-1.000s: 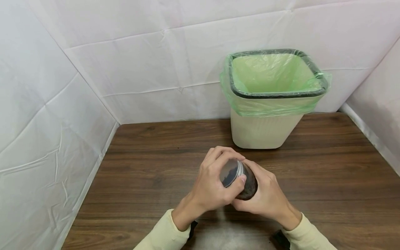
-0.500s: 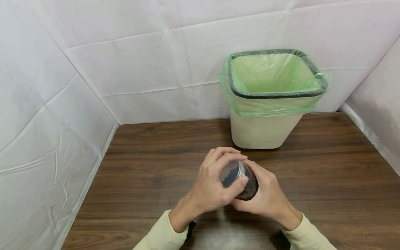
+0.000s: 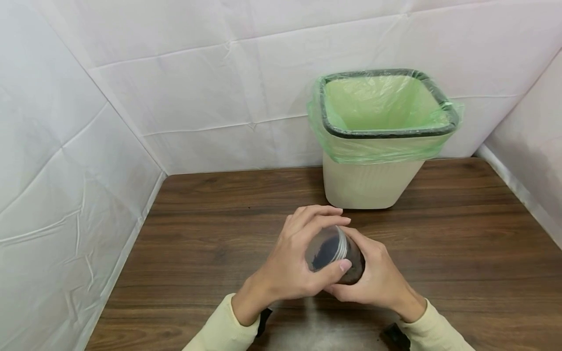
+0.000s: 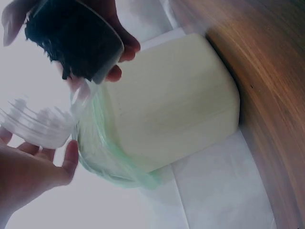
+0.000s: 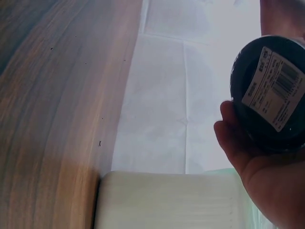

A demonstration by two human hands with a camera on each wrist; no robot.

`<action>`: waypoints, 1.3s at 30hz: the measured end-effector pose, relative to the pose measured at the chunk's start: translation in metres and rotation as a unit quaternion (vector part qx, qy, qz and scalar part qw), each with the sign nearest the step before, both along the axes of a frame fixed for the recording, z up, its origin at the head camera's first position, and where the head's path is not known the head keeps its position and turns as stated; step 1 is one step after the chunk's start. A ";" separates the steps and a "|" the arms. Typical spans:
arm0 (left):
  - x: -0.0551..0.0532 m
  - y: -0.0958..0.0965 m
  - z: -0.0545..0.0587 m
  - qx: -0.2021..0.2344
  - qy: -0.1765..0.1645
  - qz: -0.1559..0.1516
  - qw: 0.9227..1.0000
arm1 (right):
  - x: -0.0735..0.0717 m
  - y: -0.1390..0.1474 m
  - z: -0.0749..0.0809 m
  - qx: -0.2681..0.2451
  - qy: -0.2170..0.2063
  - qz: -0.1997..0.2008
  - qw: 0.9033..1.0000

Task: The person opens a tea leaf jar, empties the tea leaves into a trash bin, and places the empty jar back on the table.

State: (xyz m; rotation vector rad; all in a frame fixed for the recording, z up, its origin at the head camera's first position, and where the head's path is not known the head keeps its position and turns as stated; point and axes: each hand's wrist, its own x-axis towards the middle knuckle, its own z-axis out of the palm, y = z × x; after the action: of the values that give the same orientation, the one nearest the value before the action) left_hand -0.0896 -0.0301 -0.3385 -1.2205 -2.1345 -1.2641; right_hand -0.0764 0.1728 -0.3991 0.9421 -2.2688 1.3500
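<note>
Between both hands a clear jar (image 3: 327, 251) with a dark, flaky filling is held tilted above the table, its ridged top toward the left. My left hand (image 3: 290, 268) curves round this ridged top (image 4: 38, 121), thumb on the near side and fingers over the far side. My right hand (image 3: 377, 273) grips the lower body of the jar from the right. In the left wrist view the dark filling (image 4: 71, 38) lies in the end held by the right hand. The right wrist view looks at the dark base, which bears a white barcode label (image 5: 276, 88).
Behind the hands, right of centre, stands a cream waste bin (image 3: 366, 185) with a black rim and a green bag (image 3: 386, 153) folded over it. Brown wooden table (image 3: 210, 253) lies underneath. White sheeting (image 3: 197, 97) encloses the back and both sides.
My left hand has turned slightly on the jar's top: its fingertips reach farther right and its thumb sits lower. The right hand keeps its hold, almost unmoved.
</note>
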 end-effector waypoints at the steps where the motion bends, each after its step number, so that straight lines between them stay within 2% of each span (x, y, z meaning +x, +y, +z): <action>1: -0.001 -0.001 0.001 0.003 0.008 -0.013 1.000 | 0.000 0.000 0.000 -0.005 0.000 0.009 1.000; 7: -0.004 -0.004 0.005 0.018 0.047 -0.082 0.995 | -0.001 0.005 -0.003 -0.046 -0.042 0.084 0.994; 10: -0.005 -0.005 0.007 0.019 0.062 -0.100 0.993 | -0.002 0.006 -0.003 -0.065 -0.060 0.124 0.988; 15: -0.008 -0.005 0.008 0.011 0.080 -0.121 0.989 | -0.005 0.008 -0.003 -0.078 -0.073 0.164 0.981; 21: -0.008 -0.004 0.008 0.005 0.079 -0.140 0.987 | -0.007 0.009 -0.004 -0.081 -0.073 0.197 0.974; 29: -0.008 -0.003 0.008 0.005 0.086 -0.146 0.986 | -0.009 0.009 -0.004 -0.081 -0.076 0.233 0.966; 35: -0.009 -0.002 0.007 0.014 0.071 -0.162 0.984 | -0.008 0.009 -0.005 -0.079 -0.077 0.237 0.965; 39: -0.010 -0.001 0.005 0.014 0.073 -0.161 0.984 | -0.008 0.008 -0.005 -0.078 -0.075 0.234 0.966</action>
State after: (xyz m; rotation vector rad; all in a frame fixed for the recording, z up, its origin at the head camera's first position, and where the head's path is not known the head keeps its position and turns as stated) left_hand -0.0996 -0.0315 -0.3333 -1.6431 -1.8625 -1.2798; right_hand -0.0843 0.1809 -0.4044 1.4238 -2.0782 1.8188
